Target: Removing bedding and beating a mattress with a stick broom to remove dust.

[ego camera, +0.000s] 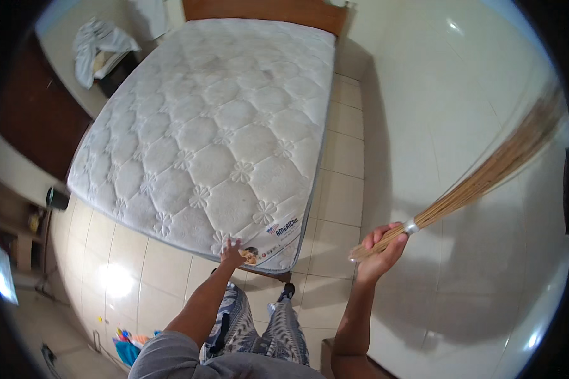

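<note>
A stick broom (483,177), its bundle bound by a pale metal-looking ring (411,226), is gripped near its butt end by my right hand (381,251). The bristle tips point up and right and look blurred, near the pale wall. My left hand (232,253) rests on the front edge of a bare quilted mattress (237,142), fingers spread, holding nothing. Flower patterns cover its white top, and a few faint stains show further up. Beside my left fingers a printed corner label (277,241) bears writing.
A wooden headboard (265,12) closes the far end. Left of the bed, white cloth (102,47) lies piled on a dark stand. A glossy wall (445,284) rises on the right. Colourful items (128,346) lie on the tiled floor (166,265) at lower left, near a lit screen (0,267).
</note>
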Demonstrator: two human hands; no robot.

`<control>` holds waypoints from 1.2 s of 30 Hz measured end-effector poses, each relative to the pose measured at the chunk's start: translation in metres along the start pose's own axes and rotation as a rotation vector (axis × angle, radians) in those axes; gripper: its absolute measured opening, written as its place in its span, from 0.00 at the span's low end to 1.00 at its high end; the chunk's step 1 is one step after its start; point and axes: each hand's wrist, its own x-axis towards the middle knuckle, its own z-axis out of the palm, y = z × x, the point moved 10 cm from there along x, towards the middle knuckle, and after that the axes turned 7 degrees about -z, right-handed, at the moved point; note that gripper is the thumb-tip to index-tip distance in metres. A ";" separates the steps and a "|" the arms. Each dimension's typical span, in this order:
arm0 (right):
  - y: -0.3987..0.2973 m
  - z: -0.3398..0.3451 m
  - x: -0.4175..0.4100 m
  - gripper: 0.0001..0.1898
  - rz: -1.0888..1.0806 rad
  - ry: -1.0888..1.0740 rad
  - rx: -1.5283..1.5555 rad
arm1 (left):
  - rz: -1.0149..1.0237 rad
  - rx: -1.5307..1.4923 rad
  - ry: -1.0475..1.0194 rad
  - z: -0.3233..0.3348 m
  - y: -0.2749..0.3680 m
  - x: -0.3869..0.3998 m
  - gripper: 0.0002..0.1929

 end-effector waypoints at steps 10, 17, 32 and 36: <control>0.349 -0.186 -0.170 0.18 0.454 -1.118 -1.115 | 0.067 -0.167 0.002 0.094 0.014 -0.075 0.45; 0.225 -0.126 -0.127 0.10 0.695 -0.826 -0.646 | -0.075 -0.621 0.247 0.043 -0.023 -0.089 0.38; 0.113 0.207 0.118 0.26 -0.149 -0.481 0.254 | -0.408 -0.541 -0.094 0.091 0.019 -0.036 0.44; 0.362 0.129 0.018 0.15 -0.466 -1.123 -0.695 | -0.579 -0.837 0.022 0.082 0.048 -0.028 0.44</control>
